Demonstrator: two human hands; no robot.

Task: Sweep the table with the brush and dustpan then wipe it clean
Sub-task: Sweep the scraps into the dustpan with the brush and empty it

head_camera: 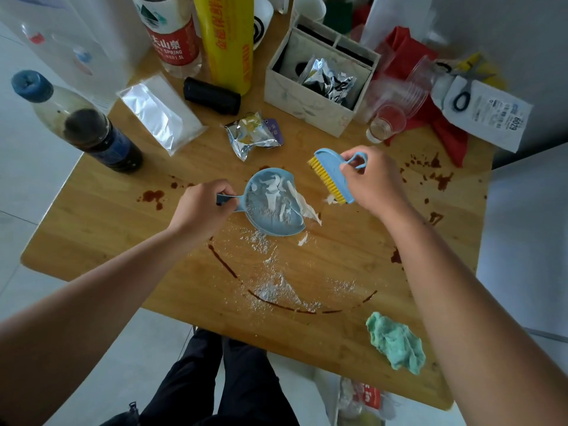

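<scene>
Blue dustpan (274,204) gripped in left hand (204,207), brush (332,176) in right hand (373,179); a hard flick probably scatters white powder (273,290) into the brown spills (153,196).

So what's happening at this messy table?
A person is sweeping it. The left hand holds a blue dustpan, already carrying white scraps and powder, and the right hand works a yellow-bristled brush beside it. White powder and brown stains remain on the wood. A green cloth lies unused near the edge.
</scene>
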